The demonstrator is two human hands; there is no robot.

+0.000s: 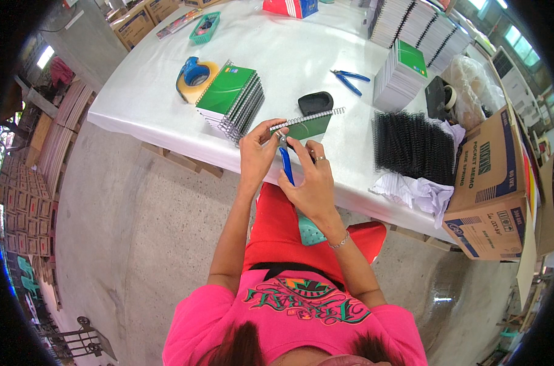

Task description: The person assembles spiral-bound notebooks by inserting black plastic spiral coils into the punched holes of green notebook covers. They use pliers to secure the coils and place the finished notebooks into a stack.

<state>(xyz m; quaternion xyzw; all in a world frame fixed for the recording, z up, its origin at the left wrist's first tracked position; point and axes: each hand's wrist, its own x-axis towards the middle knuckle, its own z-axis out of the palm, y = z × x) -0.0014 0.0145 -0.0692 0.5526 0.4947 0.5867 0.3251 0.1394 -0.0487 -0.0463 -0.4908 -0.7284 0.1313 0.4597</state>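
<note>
At the table's front edge I hold a small green notebook [312, 128] with a wire coil along its top edge. My left hand [257, 154] pinches the left end of the coil between thumb and fingers. Blue-handled nippers [286, 163] are gripped in my right hand [311, 184], their metal jaws close to that coil end by my left fingertips. Whether the jaws touch the wire is too small to tell. Just beyond the notebook lies a black dish-like object [315, 102]. Left of my hands stands a stack of coil-bound green notebooks [231, 91].
A tape dispenser [194, 78] sits behind the stack. Another pair of blue nippers [351, 79] lies farther back. Rightward are unbound notebook pads [400, 79], a heap of black coils [414, 146], crumpled paper [414, 192] and a cardboard box [487, 189]. A green basket [204, 28] stands far left.
</note>
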